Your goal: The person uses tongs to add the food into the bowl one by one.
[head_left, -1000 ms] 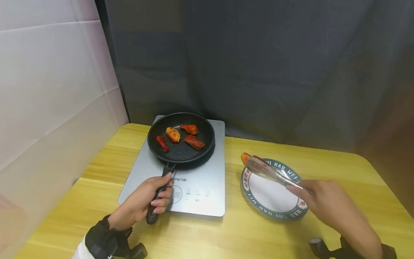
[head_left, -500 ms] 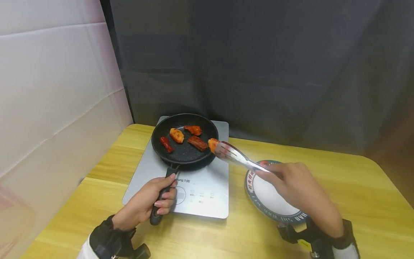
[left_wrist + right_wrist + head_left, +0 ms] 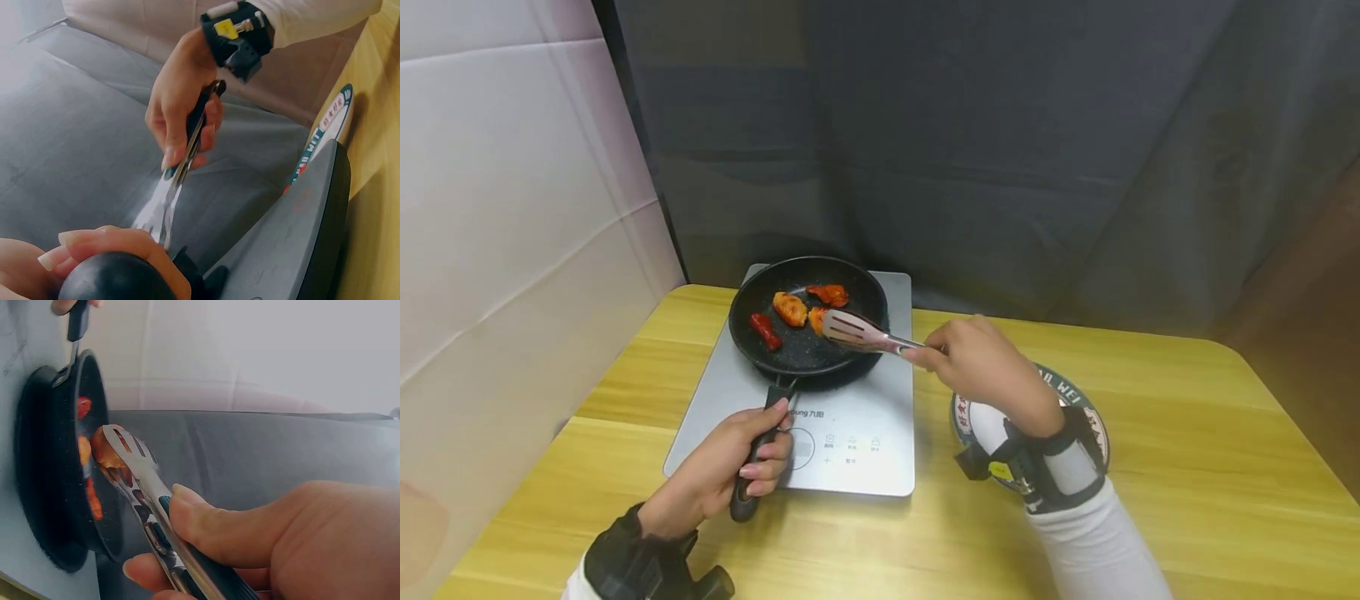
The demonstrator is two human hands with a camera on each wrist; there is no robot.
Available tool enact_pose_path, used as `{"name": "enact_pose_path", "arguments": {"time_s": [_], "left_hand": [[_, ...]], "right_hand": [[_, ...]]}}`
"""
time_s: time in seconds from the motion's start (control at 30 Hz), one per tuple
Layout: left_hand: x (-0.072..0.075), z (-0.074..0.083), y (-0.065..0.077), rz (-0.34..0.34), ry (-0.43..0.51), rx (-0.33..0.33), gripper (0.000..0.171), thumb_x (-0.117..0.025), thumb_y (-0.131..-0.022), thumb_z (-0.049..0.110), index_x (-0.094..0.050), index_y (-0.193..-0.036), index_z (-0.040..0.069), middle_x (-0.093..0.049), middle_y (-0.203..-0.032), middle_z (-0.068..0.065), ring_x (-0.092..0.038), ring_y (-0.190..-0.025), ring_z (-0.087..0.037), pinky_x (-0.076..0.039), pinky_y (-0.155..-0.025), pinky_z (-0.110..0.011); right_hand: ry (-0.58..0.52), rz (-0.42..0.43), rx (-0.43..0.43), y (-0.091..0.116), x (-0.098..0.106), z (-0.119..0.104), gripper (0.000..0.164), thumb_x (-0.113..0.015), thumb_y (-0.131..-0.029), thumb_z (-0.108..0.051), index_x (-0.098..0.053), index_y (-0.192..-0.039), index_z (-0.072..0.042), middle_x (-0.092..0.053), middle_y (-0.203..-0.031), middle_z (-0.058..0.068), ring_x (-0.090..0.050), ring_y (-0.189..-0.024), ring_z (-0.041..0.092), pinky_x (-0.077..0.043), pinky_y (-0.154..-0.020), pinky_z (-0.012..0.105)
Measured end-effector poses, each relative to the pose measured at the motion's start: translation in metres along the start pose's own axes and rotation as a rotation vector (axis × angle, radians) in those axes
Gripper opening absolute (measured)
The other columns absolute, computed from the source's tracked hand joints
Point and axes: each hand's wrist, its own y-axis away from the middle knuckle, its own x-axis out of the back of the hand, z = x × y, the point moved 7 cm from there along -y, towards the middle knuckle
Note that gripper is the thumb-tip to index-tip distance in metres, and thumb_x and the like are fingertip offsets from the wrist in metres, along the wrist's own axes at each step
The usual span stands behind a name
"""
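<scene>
My left hand [image 3: 733, 458] grips the handle [image 3: 760, 458] of a black frying pan [image 3: 805, 358], which sits on a silver induction cooker [image 3: 880, 400]. Metal tongs [image 3: 857, 331] are held in my right hand [image 3: 988, 371], reaching in over the right part of the pan. Their slotted tips pinch an orange-brown piece of food [image 3: 105, 447], seen close in the right wrist view. Lying in the pan are a dark red piece [image 3: 766, 331], a yellow-orange browned piece [image 3: 790, 308] and a reddish piece [image 3: 828, 294]. The brown slab seen earlier is hidden behind the tongs.
A white plate with a green lettered rim [image 3: 1067, 389] stands right of the cooker, partly under my right forearm. All rests on a yellow wooden table [image 3: 1210, 467]. A dark curtain [image 3: 925, 150] hangs behind and a pale one [image 3: 512, 208] on the left.
My right hand has carried the tongs and the pinched food leftward from above the plate to over the pan. My left hand keeps its grip on the handle.
</scene>
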Motion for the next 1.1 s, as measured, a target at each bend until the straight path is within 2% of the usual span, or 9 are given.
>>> {"name": "enact_pose_path", "arguments": {"time_s": [0.2, 0.33, 0.6, 0.87, 1.0, 1.1], "left_hand": [[0.0, 0.0, -0.001, 0.001, -0.006, 0.005, 0.028, -0.034, -0.106, 0.032, -0.031, -0.098, 0.005, -0.033, -0.064, 0.004, -0.033, -0.044, -0.003, -0.034, -0.038, -0.016], [0.0, 0.0, -0.001, -0.005, -0.001, 0.006, 0.028, -0.034, -0.106, 0.032, -0.031, -0.098, 0.005, -0.033, -0.065, 0.004, -0.033, -0.044, -0.003, -0.034, -0.038, -0.016], [-0.001, 0.0, 0.0, -0.007, 0.001, 0.008, 0.028, -0.034, -0.106, 0.032, -0.032, -0.097, 0.006, -0.033, -0.065, 0.004, -0.032, -0.044, -0.003, -0.034, -0.038, -0.016], [0.0, 0.0, 0.0, -0.011, -0.002, 0.0, 0.028, -0.033, -0.106, 0.032, -0.031, -0.096, 0.006, -0.033, -0.065, 0.004, -0.032, -0.044, -0.003, -0.034, -0.038, -0.016], [0.0, 0.001, 0.0, -0.004, -0.002, 0.001, 0.028, -0.033, -0.106, 0.032, -0.032, -0.097, 0.005, -0.033, -0.065, 0.004, -0.032, -0.044, -0.003, -0.033, -0.038, -0.016], [0.0, 0.0, 0.0, -0.001, -0.003, 0.002, 0.028, -0.033, -0.106, 0.032, -0.032, -0.097, 0.005, -0.033, -0.065, 0.004, -0.032, -0.044, -0.003, -0.033, -0.038, -0.016]], "right_hand": [[0.051, -0.032, 0.009, -0.017, -0.004, -0.008, 0.039, -0.063, -0.094, -0.035, -0.063, -0.06, -0.015, -0.035, -0.05, -0.006, -0.035, -0.046, 0.013, -0.029, -0.045, 0.027], [0.088, -0.076, -0.006, -0.026, -0.007, -0.011, 0.039, -0.062, -0.094, -0.035, -0.065, -0.061, -0.016, -0.035, -0.049, -0.006, -0.037, -0.047, 0.013, -0.029, -0.044, 0.025], [0.105, -0.189, -0.061, -0.038, -0.014, -0.015, 0.043, -0.059, -0.096, -0.035, -0.066, -0.058, -0.014, -0.049, -0.046, -0.003, -0.05, -0.046, 0.015, -0.035, -0.046, 0.025], [0.086, -0.27, -0.11, -0.047, -0.014, -0.018, 0.043, -0.058, -0.096, -0.038, -0.067, -0.064, -0.011, -0.057, -0.055, 0.0, -0.055, -0.046, 0.015, -0.044, -0.048, 0.025], [0.098, -0.323, -0.139, -0.05, -0.012, -0.021, 0.043, -0.058, -0.096, -0.039, -0.066, -0.066, -0.01, -0.058, -0.058, 0.0, -0.052, -0.045, 0.013, -0.043, -0.047, 0.024], [0.097, -0.359, -0.203, -0.051, -0.01, -0.02, 0.041, -0.059, -0.095, -0.042, -0.067, -0.07, -0.01, -0.057, -0.059, 0.001, -0.05, -0.045, 0.012, -0.041, -0.045, 0.024]]}}
